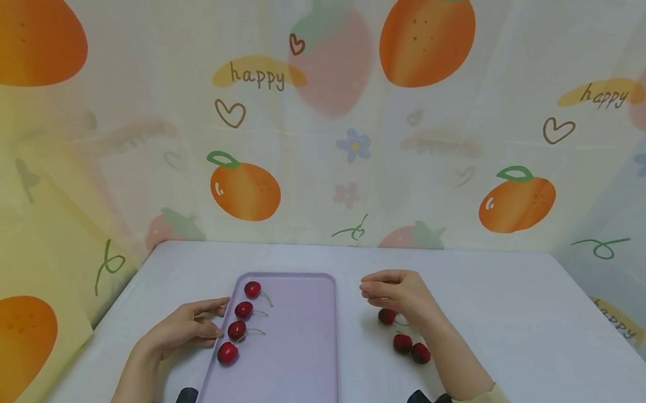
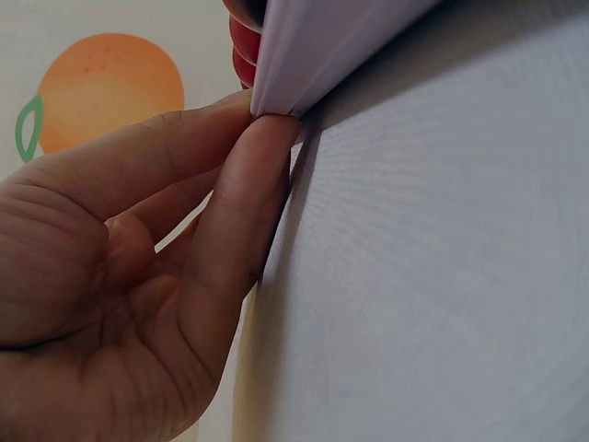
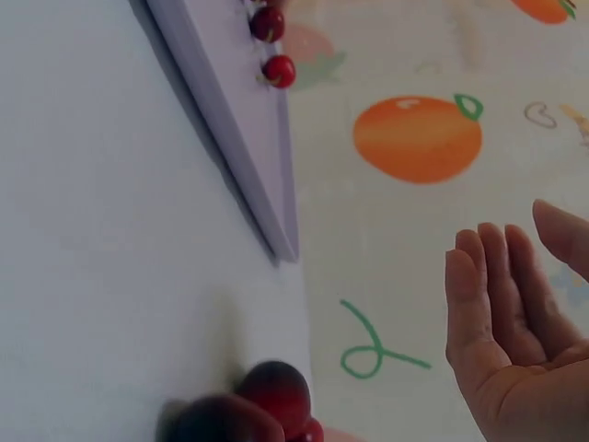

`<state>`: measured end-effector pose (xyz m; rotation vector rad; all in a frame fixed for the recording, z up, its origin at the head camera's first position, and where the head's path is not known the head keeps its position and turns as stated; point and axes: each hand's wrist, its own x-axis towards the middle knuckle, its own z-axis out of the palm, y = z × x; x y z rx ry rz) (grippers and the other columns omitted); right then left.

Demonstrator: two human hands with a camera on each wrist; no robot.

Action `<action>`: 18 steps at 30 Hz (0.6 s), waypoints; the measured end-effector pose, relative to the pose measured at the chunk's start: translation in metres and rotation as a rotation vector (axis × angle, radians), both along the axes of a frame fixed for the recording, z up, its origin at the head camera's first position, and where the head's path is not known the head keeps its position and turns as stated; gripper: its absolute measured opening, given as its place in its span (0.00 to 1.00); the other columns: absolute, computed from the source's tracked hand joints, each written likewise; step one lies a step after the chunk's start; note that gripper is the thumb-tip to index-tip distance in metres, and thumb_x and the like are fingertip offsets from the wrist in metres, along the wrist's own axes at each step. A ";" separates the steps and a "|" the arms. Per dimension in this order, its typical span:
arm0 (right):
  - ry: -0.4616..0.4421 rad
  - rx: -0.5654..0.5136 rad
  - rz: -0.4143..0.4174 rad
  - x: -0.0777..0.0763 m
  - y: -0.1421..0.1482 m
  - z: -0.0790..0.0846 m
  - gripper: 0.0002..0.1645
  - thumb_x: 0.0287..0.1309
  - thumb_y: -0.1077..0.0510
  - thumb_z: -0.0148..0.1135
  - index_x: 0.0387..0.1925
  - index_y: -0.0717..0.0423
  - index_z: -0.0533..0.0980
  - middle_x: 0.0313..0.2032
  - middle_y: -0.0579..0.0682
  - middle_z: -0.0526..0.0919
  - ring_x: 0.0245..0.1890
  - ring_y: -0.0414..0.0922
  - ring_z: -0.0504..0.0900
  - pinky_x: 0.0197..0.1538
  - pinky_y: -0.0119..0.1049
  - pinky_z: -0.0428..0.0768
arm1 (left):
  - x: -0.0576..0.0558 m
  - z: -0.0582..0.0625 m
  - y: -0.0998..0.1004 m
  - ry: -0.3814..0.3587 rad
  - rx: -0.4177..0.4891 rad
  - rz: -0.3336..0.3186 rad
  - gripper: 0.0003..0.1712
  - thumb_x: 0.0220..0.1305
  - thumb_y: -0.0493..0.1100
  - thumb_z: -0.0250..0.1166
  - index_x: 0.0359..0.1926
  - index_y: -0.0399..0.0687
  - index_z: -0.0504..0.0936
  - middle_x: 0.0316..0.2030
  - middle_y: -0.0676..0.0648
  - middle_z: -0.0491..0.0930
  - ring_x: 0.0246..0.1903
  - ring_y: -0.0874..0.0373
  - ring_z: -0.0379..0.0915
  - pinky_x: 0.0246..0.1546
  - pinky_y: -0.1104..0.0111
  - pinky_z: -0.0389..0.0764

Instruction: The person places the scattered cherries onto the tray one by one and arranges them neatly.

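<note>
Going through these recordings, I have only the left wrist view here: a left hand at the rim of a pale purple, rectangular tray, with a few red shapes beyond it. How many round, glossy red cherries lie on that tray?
Observer: Four cherries lie on the tray, in a slanting row along its left side.
Operator: Is anything held in the other hand?
Observer: No, the right wrist view shows nothing in the bare right hand.
Operator: Any fruit off the tray?
Observer: Yes, three dark red cherries show on the white tabletop, to the right of the tray.
</note>
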<state>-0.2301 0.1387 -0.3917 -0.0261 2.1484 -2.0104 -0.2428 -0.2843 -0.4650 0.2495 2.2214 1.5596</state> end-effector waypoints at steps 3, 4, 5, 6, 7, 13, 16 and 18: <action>0.010 0.015 -0.003 0.000 0.011 0.002 0.24 0.48 0.56 0.69 0.45 0.66 0.78 0.39 0.51 0.85 0.40 0.43 0.85 0.48 0.37 0.83 | 0.001 0.000 0.000 -0.003 0.001 0.001 0.39 0.56 0.37 0.62 0.69 0.41 0.58 0.58 0.33 0.63 0.36 0.58 0.76 0.38 0.69 0.84; 0.012 0.018 -0.001 0.000 0.015 0.002 0.25 0.49 0.55 0.68 0.46 0.67 0.77 0.39 0.50 0.85 0.40 0.43 0.85 0.48 0.37 0.83 | 0.001 0.000 0.000 -0.003 0.000 0.002 0.39 0.56 0.37 0.62 0.69 0.41 0.58 0.58 0.33 0.63 0.36 0.58 0.76 0.38 0.69 0.84; 0.014 0.020 -0.004 0.000 0.020 0.003 0.25 0.49 0.55 0.68 0.47 0.67 0.77 0.38 0.50 0.85 0.40 0.43 0.85 0.48 0.37 0.83 | 0.001 0.000 0.000 -0.002 -0.002 0.001 0.39 0.56 0.37 0.62 0.69 0.41 0.58 0.58 0.33 0.63 0.37 0.58 0.76 0.38 0.69 0.84; 0.016 0.025 -0.001 0.000 0.024 0.004 0.26 0.50 0.55 0.68 0.48 0.67 0.76 0.38 0.49 0.85 0.40 0.43 0.85 0.49 0.37 0.83 | 0.001 0.000 0.000 -0.003 -0.002 0.001 0.39 0.56 0.37 0.62 0.69 0.41 0.58 0.58 0.33 0.63 0.37 0.58 0.76 0.38 0.69 0.84; 0.013 0.021 -0.007 0.000 0.029 0.005 0.26 0.50 0.55 0.67 0.48 0.67 0.76 0.38 0.48 0.85 0.40 0.43 0.85 0.48 0.36 0.83 | 0.001 0.000 0.000 -0.003 -0.003 0.001 0.39 0.56 0.37 0.62 0.69 0.41 0.58 0.58 0.33 0.63 0.37 0.58 0.76 0.38 0.69 0.84; -0.008 0.037 0.001 0.002 0.056 0.004 0.28 0.52 0.54 0.66 0.51 0.67 0.74 0.39 0.46 0.84 0.43 0.46 0.84 0.49 0.36 0.83 | 0.001 0.002 0.000 0.001 -0.001 -0.006 0.39 0.56 0.37 0.63 0.68 0.41 0.59 0.58 0.33 0.63 0.36 0.58 0.76 0.38 0.69 0.84; -0.002 0.065 0.021 0.002 0.068 0.003 0.30 0.53 0.52 0.65 0.52 0.68 0.72 0.41 0.48 0.84 0.44 0.46 0.84 0.49 0.36 0.82 | 0.001 0.002 0.000 0.000 0.004 -0.009 0.39 0.56 0.37 0.63 0.68 0.40 0.59 0.58 0.33 0.63 0.35 0.59 0.76 0.37 0.70 0.84; 0.007 0.088 0.036 0.003 0.076 0.001 0.29 0.55 0.51 0.64 0.52 0.68 0.72 0.41 0.48 0.84 0.44 0.45 0.84 0.49 0.35 0.82 | 0.001 0.002 -0.001 -0.001 0.003 -0.009 0.39 0.56 0.37 0.63 0.68 0.40 0.59 0.58 0.33 0.64 0.35 0.59 0.75 0.37 0.70 0.84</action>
